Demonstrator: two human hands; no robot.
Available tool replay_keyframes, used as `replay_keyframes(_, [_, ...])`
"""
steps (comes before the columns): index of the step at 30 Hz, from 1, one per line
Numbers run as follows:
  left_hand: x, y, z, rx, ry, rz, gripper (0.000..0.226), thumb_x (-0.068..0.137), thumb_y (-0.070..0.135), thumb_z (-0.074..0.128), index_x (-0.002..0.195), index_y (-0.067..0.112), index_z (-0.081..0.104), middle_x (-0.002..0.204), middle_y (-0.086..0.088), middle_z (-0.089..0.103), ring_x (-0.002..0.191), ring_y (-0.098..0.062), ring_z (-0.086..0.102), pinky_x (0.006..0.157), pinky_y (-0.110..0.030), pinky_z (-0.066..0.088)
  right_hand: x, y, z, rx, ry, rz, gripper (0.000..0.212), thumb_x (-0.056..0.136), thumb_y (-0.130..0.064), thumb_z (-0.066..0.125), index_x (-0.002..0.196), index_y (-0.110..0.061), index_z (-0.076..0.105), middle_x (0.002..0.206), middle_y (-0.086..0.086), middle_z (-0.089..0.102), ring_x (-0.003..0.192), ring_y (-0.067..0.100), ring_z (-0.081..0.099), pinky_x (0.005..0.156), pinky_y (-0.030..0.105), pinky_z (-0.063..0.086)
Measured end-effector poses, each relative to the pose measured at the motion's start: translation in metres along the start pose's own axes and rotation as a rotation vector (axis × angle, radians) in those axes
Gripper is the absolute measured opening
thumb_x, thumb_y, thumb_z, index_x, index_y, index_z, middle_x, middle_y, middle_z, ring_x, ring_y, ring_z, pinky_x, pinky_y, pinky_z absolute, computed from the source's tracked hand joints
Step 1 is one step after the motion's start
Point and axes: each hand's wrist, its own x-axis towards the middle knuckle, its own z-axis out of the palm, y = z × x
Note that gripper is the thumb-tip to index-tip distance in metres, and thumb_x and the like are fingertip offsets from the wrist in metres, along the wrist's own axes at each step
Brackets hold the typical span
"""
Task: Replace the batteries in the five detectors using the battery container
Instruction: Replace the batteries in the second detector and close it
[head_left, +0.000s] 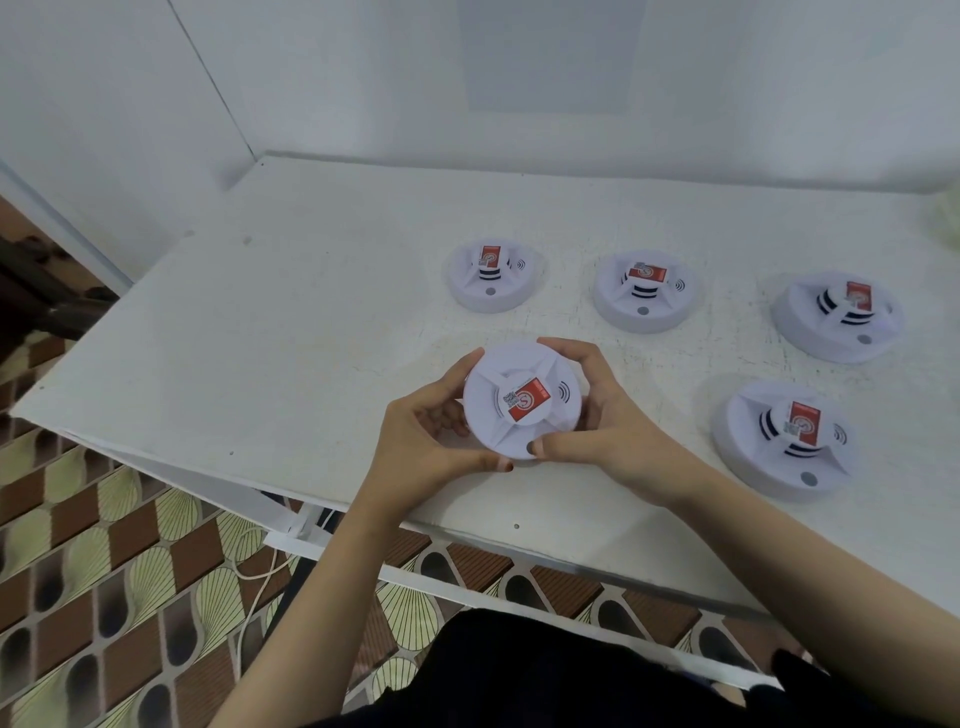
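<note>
A round white detector (522, 400) with a red label on top is lifted a little above the white table (291, 332). My left hand (431, 426) grips its left rim, thumb at the near edge. My right hand (592, 415) grips its right rim, fingers curled over the far side. Several more detectors of the same kind lie face up on the table: one at the back (491, 275), one to its right (644, 291), one at the far right (839, 317) and one near my right forearm (784, 439). No battery container shows clearly.
A pale greenish thing (948, 218) peeks in at the right edge, too blurred to name. White walls close the table at the back and left. The table's near edge runs diagonally above a patterned floor, where a white cable (254, 587) hangs.
</note>
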Motion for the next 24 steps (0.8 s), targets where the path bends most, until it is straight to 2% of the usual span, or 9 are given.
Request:
replay_keyframes(6, [0.0006, -0.0013, -0.0003, 0.0, 0.0, -0.005, 0.088, 0.05, 0.027, 0.087, 0.13, 0.032, 0.051, 0.112, 0.016, 0.069, 0.105, -0.024, 0.063, 0.086, -0.024, 0.053, 0.001, -0.0008, 0.0003, -0.004, -0.003, 0.008, 0.081, 0.072, 0.01, 0.07, 0.13, -0.033, 0.033, 0.125, 0.005, 0.056, 0.111, 0.024, 0.06, 0.088, 0.044, 0.054])
replay_keyframes(10, [0.0009, -0.001, -0.0015, -0.018, -0.009, -0.03, 0.088, 0.05, 0.025, 0.086, 0.13, 0.031, 0.051, 0.112, 0.017, 0.069, 0.102, -0.011, 0.064, 0.083, -0.021, 0.052, 0.0011, -0.0007, -0.0029, 0.029, -0.033, 0.039, 0.082, 0.074, 0.011, 0.069, 0.134, -0.032, 0.032, 0.124, 0.006, 0.058, 0.111, 0.026, 0.06, 0.09, 0.042, 0.053])
replay_keyframes(12, [0.0017, -0.0005, -0.0022, -0.029, -0.014, -0.042, 0.088, 0.05, 0.025, 0.086, 0.13, 0.031, 0.05, 0.112, 0.017, 0.069, 0.101, -0.008, 0.064, 0.082, -0.02, 0.053, 0.0, 0.0001, -0.0057, 0.051, -0.053, 0.054, 0.083, 0.073, 0.004, 0.071, 0.136, -0.033, 0.031, 0.123, 0.008, 0.06, 0.111, 0.026, 0.06, 0.09, 0.042, 0.053])
replay_keyframes(16, [0.0029, -0.0005, -0.0032, -0.048, -0.023, -0.054, 0.09, 0.051, 0.022, 0.086, 0.133, 0.028, 0.049, 0.117, 0.012, 0.068, 0.106, -0.013, 0.064, 0.083, -0.024, 0.054, -0.0009, -0.0011, -0.0077, 0.152, -0.053, 0.098, 0.075, 0.078, -0.006, 0.07, 0.137, -0.035, 0.033, 0.117, 0.007, 0.066, 0.109, 0.025, 0.063, 0.088, 0.041, 0.054])
replay_keyframes(18, [0.0027, -0.0013, -0.0034, -0.06, -0.022, -0.059, 0.092, 0.051, 0.02, 0.086, 0.135, 0.027, 0.048, 0.119, 0.008, 0.068, 0.108, -0.02, 0.063, 0.085, -0.028, 0.054, -0.0004, -0.0023, -0.0076, 0.177, -0.043, 0.108, 0.07, 0.078, -0.011, 0.065, 0.136, -0.036, 0.035, 0.115, 0.007, 0.066, 0.107, 0.025, 0.064, 0.087, 0.039, 0.054])
replay_keyframes(20, [0.0029, -0.003, -0.0037, -0.068, -0.017, -0.062, 0.093, 0.051, 0.02, 0.086, 0.135, 0.028, 0.048, 0.119, 0.007, 0.067, 0.11, -0.028, 0.061, 0.088, -0.033, 0.055, -0.0002, -0.0025, -0.008, 0.202, -0.041, 0.115, 0.067, 0.079, -0.011, 0.063, 0.135, -0.036, 0.038, 0.113, 0.009, 0.067, 0.105, 0.027, 0.065, 0.087, 0.039, 0.054])
replay_keyframes(24, [0.0042, -0.0049, -0.0039, -0.06, -0.009, -0.072, 0.092, 0.052, 0.02, 0.086, 0.135, 0.029, 0.048, 0.121, 0.009, 0.066, 0.112, -0.033, 0.058, 0.09, -0.041, 0.054, -0.0006, -0.0019, -0.0092, 0.244, -0.032, 0.123, 0.065, 0.078, -0.008, 0.063, 0.133, -0.035, 0.041, 0.109, 0.009, 0.068, 0.103, 0.028, 0.065, 0.085, 0.038, 0.055])
